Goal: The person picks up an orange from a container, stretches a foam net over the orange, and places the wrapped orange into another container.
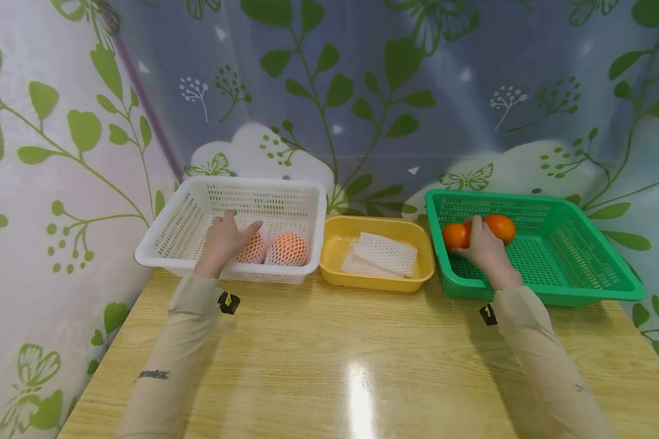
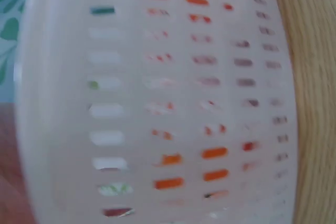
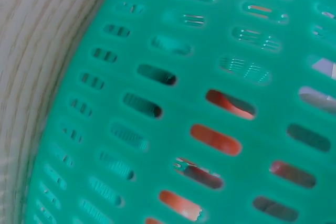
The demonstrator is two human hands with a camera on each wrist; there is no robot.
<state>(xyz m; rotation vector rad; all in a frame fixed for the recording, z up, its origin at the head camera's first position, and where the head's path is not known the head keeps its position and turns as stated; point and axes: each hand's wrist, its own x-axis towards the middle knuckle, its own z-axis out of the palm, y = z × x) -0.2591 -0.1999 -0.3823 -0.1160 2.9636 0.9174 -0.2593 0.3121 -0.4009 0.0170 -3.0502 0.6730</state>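
Inside the white basket (image 1: 167, 235), my left hand (image 1: 223, 241) has its thumb and fingers spread at the left one of two oranges in foam net sleeves. That netted orange (image 1: 252, 250) is partly covered by the hand; the other netted orange (image 1: 288, 249) lies to its right. My right hand (image 1: 486, 251) reaches into the green basket (image 1: 549, 296) and grips an orange, mostly hidden by its fingers. Bare oranges (image 1: 501, 228) lie on both sides of those fingers. The wrist views show mainly the basket walls, with orange fruit (image 3: 215, 139) through the slots.
Between the two baskets stands a yellow tray (image 1: 335, 277) holding flat white foam net sleeves (image 1: 384, 254). All three containers are along the back of a wooden table (image 1: 307, 353). A leaf-patterned curtain (image 1: 362, 134) hangs close behind them.
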